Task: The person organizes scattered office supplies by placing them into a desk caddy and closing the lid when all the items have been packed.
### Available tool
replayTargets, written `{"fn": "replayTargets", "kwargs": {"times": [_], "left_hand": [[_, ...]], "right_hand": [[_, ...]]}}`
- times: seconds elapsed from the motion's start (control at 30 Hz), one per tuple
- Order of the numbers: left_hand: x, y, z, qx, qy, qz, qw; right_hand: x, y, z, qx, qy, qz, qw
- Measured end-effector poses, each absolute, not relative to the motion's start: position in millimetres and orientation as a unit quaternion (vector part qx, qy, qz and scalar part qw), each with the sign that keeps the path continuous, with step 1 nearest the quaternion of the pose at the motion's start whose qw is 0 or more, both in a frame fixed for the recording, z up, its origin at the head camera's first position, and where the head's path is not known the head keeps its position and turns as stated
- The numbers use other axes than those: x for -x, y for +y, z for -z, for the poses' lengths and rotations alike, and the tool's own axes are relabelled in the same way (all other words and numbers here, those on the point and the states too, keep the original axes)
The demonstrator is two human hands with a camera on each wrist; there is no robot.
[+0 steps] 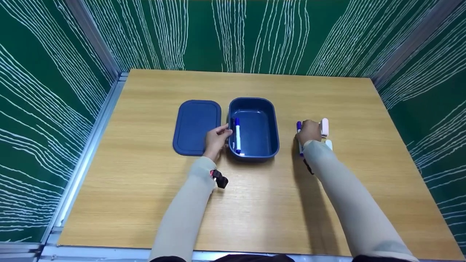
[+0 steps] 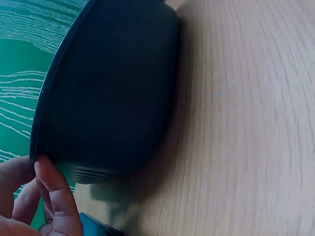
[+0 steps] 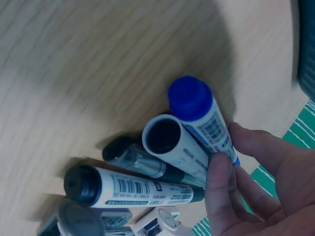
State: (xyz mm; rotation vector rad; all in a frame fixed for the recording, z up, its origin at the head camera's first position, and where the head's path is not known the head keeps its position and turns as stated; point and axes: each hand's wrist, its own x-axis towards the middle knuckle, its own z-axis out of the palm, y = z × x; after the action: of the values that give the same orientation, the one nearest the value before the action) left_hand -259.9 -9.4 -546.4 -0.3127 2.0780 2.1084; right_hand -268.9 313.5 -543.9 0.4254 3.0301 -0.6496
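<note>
In the head view my arms (image 1: 349, 189) reached over the table's (image 1: 255, 214) near edge, my left hand (image 1: 216, 142) pinching the left rim of the box (image 1: 255, 158), beside the lid (image 1: 195, 123), and a stretch of table separating the box from my right hand (image 1: 310, 131), nearer the right edge. In the left wrist view, thumb and fingers (image 2: 56, 194) held that rim. In the right wrist view, I pinched a blue-capped marker (image 3: 210, 127), a black-capped marker (image 3: 140, 189) lying near.

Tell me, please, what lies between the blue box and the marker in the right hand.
The head view shows bare tabletop between the blue box and the blue-capped marker the right hand pinches.
</note>
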Motion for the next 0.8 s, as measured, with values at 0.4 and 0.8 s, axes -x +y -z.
{"fn": "replayTargets", "kwargs": {"times": [0.4, 0.8], "left_hand": [[260, -8, 546, 0.102, 0.695, -0.707, 0.084], [261, -8, 547, 0.101, 0.688, -0.714, 0.08]], "right_hand": [[267, 307, 547, -0.163, 0.964, 0.208, -0.001], [270, 308, 537, -0.178, 0.948, 0.262, 0.025]]}}
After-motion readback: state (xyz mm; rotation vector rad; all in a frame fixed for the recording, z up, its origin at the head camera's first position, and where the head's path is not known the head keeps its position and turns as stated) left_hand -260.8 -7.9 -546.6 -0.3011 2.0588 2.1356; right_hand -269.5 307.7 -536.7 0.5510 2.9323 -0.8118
